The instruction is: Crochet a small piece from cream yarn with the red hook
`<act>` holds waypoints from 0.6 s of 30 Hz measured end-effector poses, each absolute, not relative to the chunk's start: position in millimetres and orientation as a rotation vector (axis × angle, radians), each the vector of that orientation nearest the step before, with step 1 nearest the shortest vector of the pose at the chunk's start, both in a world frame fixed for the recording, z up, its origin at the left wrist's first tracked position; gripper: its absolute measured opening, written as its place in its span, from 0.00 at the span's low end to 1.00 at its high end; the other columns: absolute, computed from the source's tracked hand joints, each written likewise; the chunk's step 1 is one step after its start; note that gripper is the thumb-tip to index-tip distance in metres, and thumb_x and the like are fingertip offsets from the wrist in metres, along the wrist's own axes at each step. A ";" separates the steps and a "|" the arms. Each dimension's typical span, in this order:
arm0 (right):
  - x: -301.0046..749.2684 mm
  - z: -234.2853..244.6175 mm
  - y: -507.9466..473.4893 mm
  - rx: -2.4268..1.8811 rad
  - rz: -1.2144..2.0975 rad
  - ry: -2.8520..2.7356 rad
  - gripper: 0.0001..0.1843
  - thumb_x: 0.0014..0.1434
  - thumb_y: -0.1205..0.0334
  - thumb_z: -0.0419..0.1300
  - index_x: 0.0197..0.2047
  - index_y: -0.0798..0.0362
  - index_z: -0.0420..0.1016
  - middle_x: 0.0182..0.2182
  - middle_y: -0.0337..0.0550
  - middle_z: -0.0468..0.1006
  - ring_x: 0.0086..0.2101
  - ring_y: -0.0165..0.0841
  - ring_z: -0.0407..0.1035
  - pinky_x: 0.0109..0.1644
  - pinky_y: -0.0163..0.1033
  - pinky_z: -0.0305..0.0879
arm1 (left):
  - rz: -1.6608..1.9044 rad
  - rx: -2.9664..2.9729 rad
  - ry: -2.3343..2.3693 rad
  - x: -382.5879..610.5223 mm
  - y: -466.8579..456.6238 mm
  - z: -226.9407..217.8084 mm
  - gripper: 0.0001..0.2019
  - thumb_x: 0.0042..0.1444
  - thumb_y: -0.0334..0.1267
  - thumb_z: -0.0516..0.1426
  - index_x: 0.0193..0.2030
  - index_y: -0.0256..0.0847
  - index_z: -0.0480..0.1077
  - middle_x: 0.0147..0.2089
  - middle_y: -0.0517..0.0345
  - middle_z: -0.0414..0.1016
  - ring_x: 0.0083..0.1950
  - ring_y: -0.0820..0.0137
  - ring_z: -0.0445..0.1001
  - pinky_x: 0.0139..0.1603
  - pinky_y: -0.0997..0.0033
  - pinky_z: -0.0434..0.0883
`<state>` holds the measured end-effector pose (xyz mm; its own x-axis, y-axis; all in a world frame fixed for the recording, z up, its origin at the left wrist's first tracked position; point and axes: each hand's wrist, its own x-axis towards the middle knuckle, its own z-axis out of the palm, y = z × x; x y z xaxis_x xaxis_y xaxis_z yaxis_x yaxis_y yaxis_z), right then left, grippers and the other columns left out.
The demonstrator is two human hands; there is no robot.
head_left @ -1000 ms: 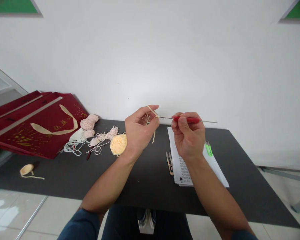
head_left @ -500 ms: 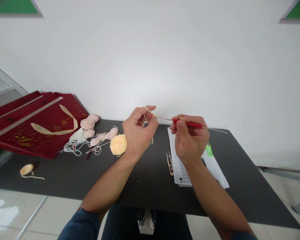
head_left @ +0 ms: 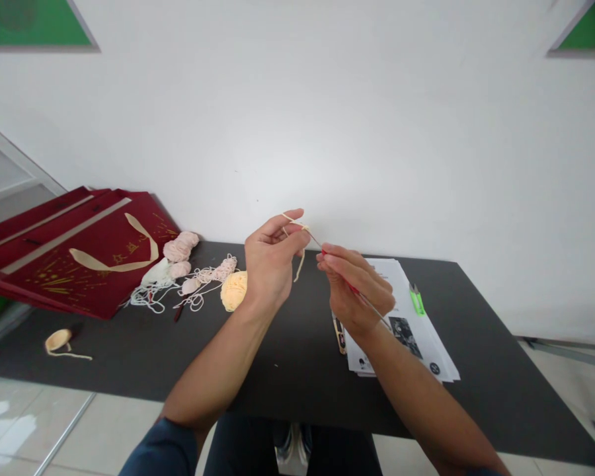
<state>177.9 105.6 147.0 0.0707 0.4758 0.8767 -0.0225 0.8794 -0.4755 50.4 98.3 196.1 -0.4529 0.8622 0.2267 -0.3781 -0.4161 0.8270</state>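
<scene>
Cream yarn (head_left: 300, 264) loops over the index finger of my left hand (head_left: 272, 264), which pinches it between thumb and fingers above the table. A short tail of it hangs below the thumb. My right hand (head_left: 357, 287) grips a crochet hook (head_left: 354, 289) by its red handle, mostly covered by the fingers. The hook's thin metal shaft slants up to the left and its tip meets the yarn at my left fingertips. Its other metal end points down past my right wrist. Behind my left wrist lies a yellow ball of yarn (head_left: 234, 291).
On the black table (head_left: 297, 370), printed sheets (head_left: 421, 330) lie under my right arm, with green snips (head_left: 417, 301) on them and other snips (head_left: 339, 336) beside them. At left are dark red bags (head_left: 94, 258), pink yarn (head_left: 178, 248), white yarn (head_left: 153, 281) and a small cream crocheted piece (head_left: 58, 340).
My right hand has moved left and down, closer to my left hand, and turned over. The hook now tilts steeply where it lay nearly level. The left hand keeps its pinch.
</scene>
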 end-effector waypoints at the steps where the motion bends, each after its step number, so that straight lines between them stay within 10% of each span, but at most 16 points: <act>1: 178.2 146.3 107.4 -0.381 0.381 -1.463 0.24 0.58 0.71 0.71 0.52 0.33 0.84 0.48 0.39 0.88 0.41 0.40 0.85 0.43 0.53 0.87 | 1.911 0.823 0.865 50.1 98.2 197.3 0.17 0.44 0.28 0.69 0.43 0.40 0.82 0.29 0.64 0.75 0.26 0.82 0.67 0.27 0.79 0.64; 18: 187.9 164.4 127.2 -0.318 1.005 -1.227 0.05 0.61 0.60 0.71 0.40 0.44 0.80 0.40 0.38 0.85 0.29 0.28 0.76 0.31 0.37 0.73 | 1.759 0.920 0.880 46.2 99.6 192.1 0.20 0.44 0.27 0.69 0.47 0.41 0.83 0.25 0.67 0.71 0.25 0.81 0.62 0.30 0.75 0.63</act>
<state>187.9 127.2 164.4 -0.0066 0.7767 0.6299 -0.4649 0.5553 -0.6896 46.2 99.6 192.1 -0.2839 0.9372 0.2027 -0.3996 -0.3078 0.8635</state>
